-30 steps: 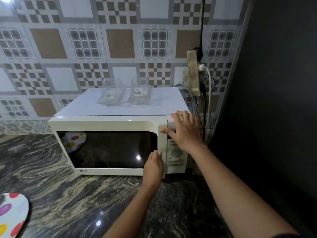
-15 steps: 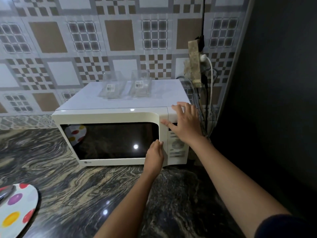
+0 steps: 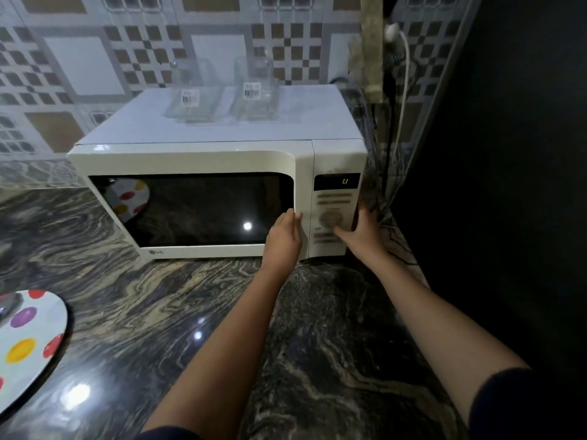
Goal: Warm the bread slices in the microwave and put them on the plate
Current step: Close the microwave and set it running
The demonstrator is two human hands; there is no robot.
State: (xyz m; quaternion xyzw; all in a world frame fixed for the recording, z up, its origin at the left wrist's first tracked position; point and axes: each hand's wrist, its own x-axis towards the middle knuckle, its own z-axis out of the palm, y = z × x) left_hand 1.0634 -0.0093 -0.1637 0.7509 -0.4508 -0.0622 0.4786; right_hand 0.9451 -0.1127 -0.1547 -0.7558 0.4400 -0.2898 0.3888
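Observation:
The white microwave [image 3: 203,160] stands on the dark marbled counter [image 3: 317,328] with its door shut; the glass is dark and no bread shows. My left hand [image 3: 283,238] reaches up to the door's right edge, fingertips touching it. My right hand [image 3: 362,233] is at the lower right corner of the control panel [image 3: 335,198], thumb lying just under the round dial, fingers along the microwave's right side. The white plate with coloured dots [image 3: 28,341] lies on the counter at the far left, partly cut off, and is mirrored in the door glass.
Two clear glass containers [image 3: 254,90] with barcode labels sit on top of the microwave. A socket board [image 3: 371,49] with plugs and hanging cables is on the tiled wall right of it. A dark wall [image 3: 508,154] closes off the right side.
My right hand has dropped from the microwave's top right corner to the lower right of the control panel. My left hand stays at the door edge. The camera has moved closer.

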